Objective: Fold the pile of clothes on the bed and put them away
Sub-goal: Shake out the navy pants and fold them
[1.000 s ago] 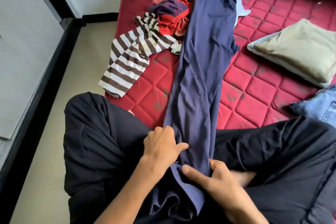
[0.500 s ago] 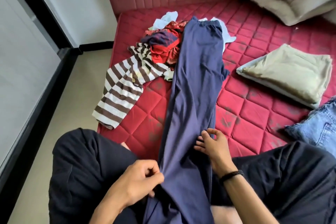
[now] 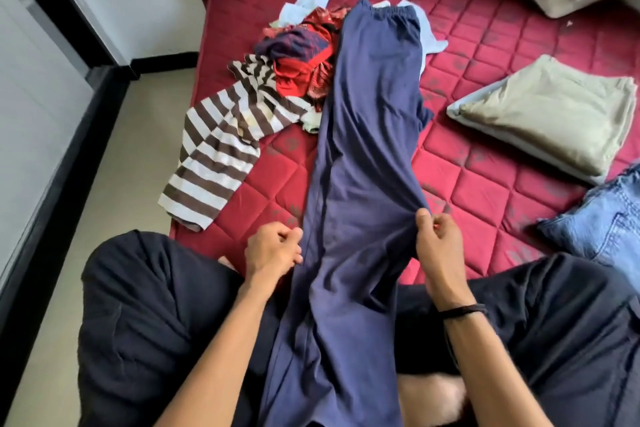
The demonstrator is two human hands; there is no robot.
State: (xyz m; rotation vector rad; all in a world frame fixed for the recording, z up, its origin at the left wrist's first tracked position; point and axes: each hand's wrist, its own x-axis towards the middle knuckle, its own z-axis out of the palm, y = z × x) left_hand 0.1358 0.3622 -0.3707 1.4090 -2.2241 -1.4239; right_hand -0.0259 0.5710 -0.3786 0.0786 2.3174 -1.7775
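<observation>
Both hands moved out to the edges of the navy trousers (image 3: 363,156): left hand (image 3: 273,250) and right hand (image 3: 437,239) pinch opposite side seams, likely to flatten them. Trousers run from lap up frame centre, waistband over the unfolded pile (image 3: 298,55) on the bed (image 3: 485,184).

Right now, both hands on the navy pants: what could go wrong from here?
1. The navy pants lie over the unfolded pile; pulling them could drag the striped shirt, which already overhangs the mattress edge, to the floor.
2. The left hand and right hand pinch only the side edges, so the fold may come out skewed.
</observation>
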